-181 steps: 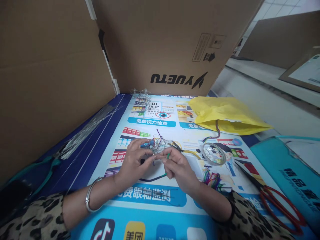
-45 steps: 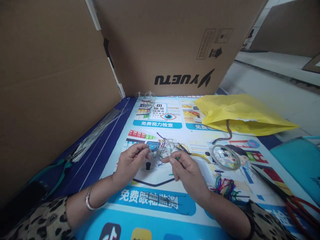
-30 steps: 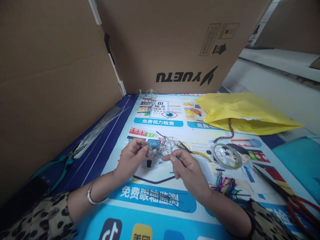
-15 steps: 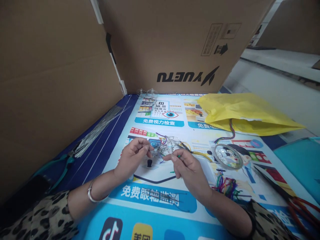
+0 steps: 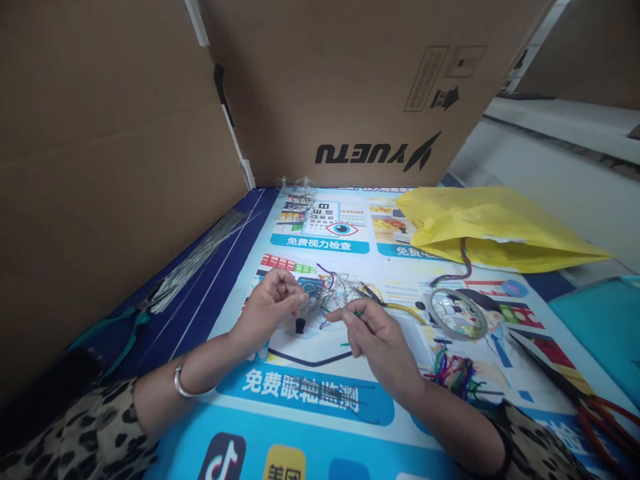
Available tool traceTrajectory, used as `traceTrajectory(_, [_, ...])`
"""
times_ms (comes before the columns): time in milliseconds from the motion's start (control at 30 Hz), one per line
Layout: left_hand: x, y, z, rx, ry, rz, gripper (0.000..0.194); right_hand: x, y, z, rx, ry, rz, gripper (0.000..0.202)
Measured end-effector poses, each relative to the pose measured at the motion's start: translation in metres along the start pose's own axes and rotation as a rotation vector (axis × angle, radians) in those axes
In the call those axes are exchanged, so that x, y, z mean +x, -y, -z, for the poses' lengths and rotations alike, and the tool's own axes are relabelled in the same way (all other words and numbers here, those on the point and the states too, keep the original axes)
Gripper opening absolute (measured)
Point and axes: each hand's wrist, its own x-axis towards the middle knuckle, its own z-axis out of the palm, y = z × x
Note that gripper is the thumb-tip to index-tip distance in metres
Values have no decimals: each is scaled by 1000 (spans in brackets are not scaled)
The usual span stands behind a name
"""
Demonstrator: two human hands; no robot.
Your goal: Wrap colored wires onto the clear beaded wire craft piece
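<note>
My left hand is closed in a pinch at the near left side of a tangle of thin wire pieces. What its fingertips grip is too fine to make out. Facing it, my right hand has thumb and forefinger pinched, with a bit of green thread showing between the fingers. Purple thread lies among the wires. Just behind the right hand are small pliers with yellow handles. A round clear dish with shiny little bits stands to their right.
Coloured threads and orange-handled scissors lie at the right. A yellow bag rests behind, a braided cord hanging from it. Straight wires and teal pliers are at left. Cardboard walls close off the back and left.
My left hand has shifted very slightly, its fingers curling a little differently near the wires. My right hand holds its pinch in nearly the same place.
</note>
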Motion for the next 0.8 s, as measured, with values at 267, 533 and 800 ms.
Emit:
traceTrajectory(267, [0, 6, 10, 656, -209, -675, 24, -1, 1, -1, -16, 1, -8, 24])
traceTrajectory(533, [-8, 9, 17, 1144, 33, -1084, 36, -1, -1, -2, 12, 12, -5, 25])
traceTrajectory(800, [-15, -2, 6, 1252, 153, -1104, 38, -2, -2, -2, -10, 4, -7, 26])
